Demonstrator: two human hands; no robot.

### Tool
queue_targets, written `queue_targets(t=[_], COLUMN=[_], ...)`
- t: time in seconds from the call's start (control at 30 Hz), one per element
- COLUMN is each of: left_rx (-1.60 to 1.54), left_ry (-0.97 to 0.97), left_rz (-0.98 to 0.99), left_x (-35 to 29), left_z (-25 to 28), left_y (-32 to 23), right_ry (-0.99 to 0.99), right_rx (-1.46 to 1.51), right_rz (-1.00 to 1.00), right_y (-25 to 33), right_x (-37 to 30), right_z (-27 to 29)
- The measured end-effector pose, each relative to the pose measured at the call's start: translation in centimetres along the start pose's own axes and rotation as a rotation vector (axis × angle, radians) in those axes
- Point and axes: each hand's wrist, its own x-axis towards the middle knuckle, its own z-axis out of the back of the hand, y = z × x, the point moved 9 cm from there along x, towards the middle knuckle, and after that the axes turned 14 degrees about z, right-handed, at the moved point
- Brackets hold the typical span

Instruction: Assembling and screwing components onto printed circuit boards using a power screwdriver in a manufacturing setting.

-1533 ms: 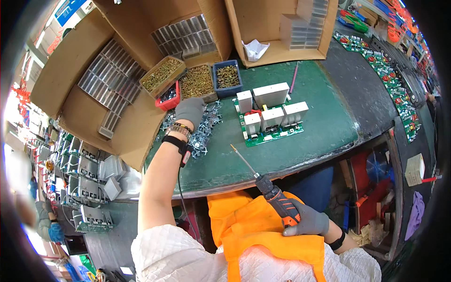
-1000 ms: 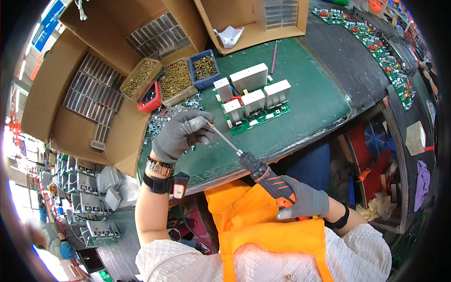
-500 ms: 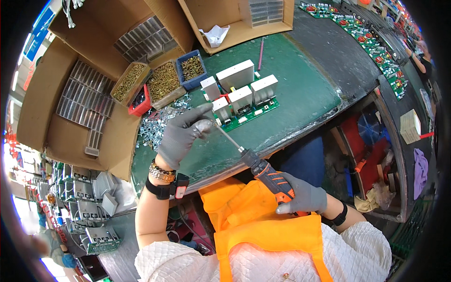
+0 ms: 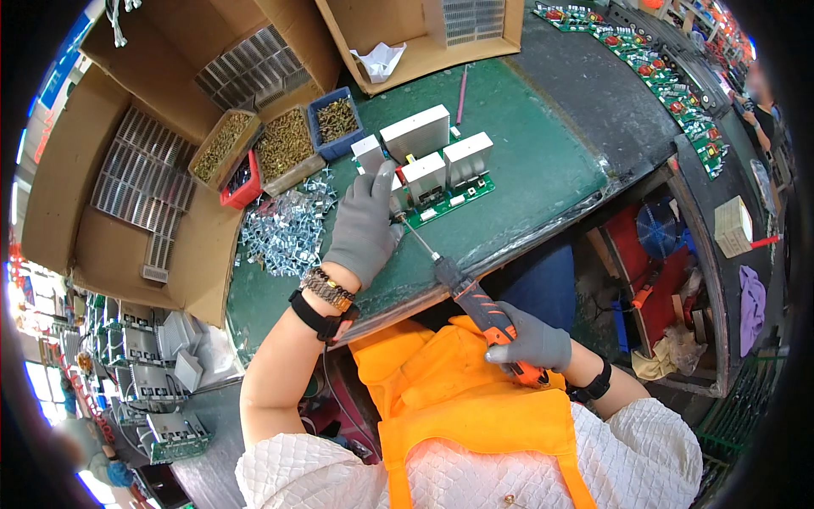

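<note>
A green circuit board [image 4: 458,198] with several silver heat sinks lies on the green bench mat. My left hand [image 4: 365,227], in a grey glove, is at the board's left end. Its fingers reach around the front-left heat sink [image 4: 398,197] and partly hide it. My right hand [image 4: 536,339], gloved too, is wrapped around the grip of an orange-and-black power screwdriver [image 4: 483,307]. The screwdriver's long bit slants up to the left, its tip by my left thumb at the board's front edge. Whether a screw sits on the tip is hard to make out.
Tubs of brass-coloured screws [image 4: 288,142] and a pile of small metal clips [image 4: 284,229] lie left of the board. Cardboard boxes [image 4: 59,204] with heat sinks stand behind them. A purple stick [image 4: 462,93] lies behind the board; more circuit boards [image 4: 653,72] line the far right.
My left hand has moved right and away from me, from beside the board onto its front-left heat sink. The screwdriver, still in my right hand, keeps its bit tip near the board's front-left corner.
</note>
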Motion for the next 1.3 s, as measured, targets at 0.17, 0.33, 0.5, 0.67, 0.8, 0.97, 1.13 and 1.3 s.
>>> queue_targets(t=[0.17,0.33,0.5,0.67,0.8,0.97,1.13,1.3], left_rx=[-0.013,0.048,0.000,-0.011,0.023,0.045,0.019,0.038], left_ry=[-0.063,-0.136,-0.140,-0.171,-0.196,-0.198,-0.203,-0.175], left_rz=[0.025,0.023,0.016,-0.027,-0.031,-0.022,-0.038,-0.001], left_x=[0.3,0.4,0.4,0.4,0.5,0.6,0.5,0.7], left_z=[-0.3,-0.4,-0.4,-0.5,-0.7,-0.9,-0.9,-0.9], left_y=[0.1,0.0,0.1,0.1,0.3,0.4,0.4,0.4], right_ry=[-0.026,-0.002,0.036,0.058,0.028,0.002,0.033,0.074], right_rx=[0.023,0.141,0.292,0.344,0.409,0.347,0.322,0.437], right_rz=[-0.040,-0.015,-0.054,-0.059,-0.086,-0.074,-0.070,-0.106], right_y=[0.7,0.7,0.1,1.0,1.4,1.2,0.8,0.7], right_x=[-0.2,0.2,0.1,-0.4,-0.6,0.0,0.1,0.1], right_z=[-0.5,-1.1,-1.5,-3.4,-4.7,-5.0,-5.1,-5.8])
